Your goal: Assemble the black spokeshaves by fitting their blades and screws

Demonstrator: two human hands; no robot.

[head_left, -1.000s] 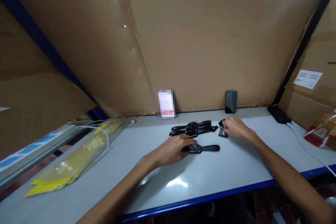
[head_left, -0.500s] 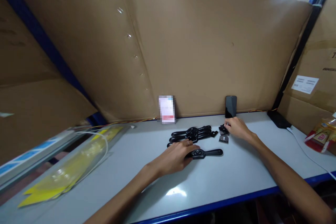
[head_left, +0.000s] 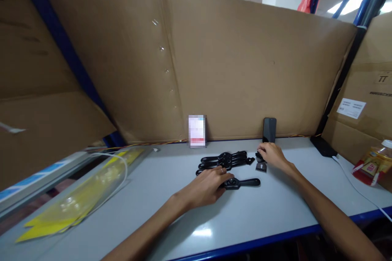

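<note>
My left hand (head_left: 210, 185) is wrapped round one end of a black spokeshave (head_left: 234, 183), whose other handle points right along the table. Just behind it lies a row of several more black spokeshaves (head_left: 225, 159), partly covered by my left fingers. My right hand (head_left: 271, 153) reaches to a small heap of black metal parts (head_left: 259, 157), its fingertips drawn together at the heap. What they pinch, if anything, is hidden. In front of them is a flat dark slotted blade (head_left: 261, 167). A small pointed black piece (head_left: 250, 161) lies at the row's right end.
A phone (head_left: 269, 129) leans on the cardboard wall (head_left: 226, 69) behind my right hand; a blurred upright card or screen (head_left: 197, 131) stands left. A power bank (head_left: 323, 147) with white cable and a jar (head_left: 372, 165) are right. Yellow plastic packaging (head_left: 76, 204) lies left.
The camera view has tilted up slightly, so everything sits a little lower. My right hand has shifted slightly left over the small parts. My left hand stays on the spokeshave.
</note>
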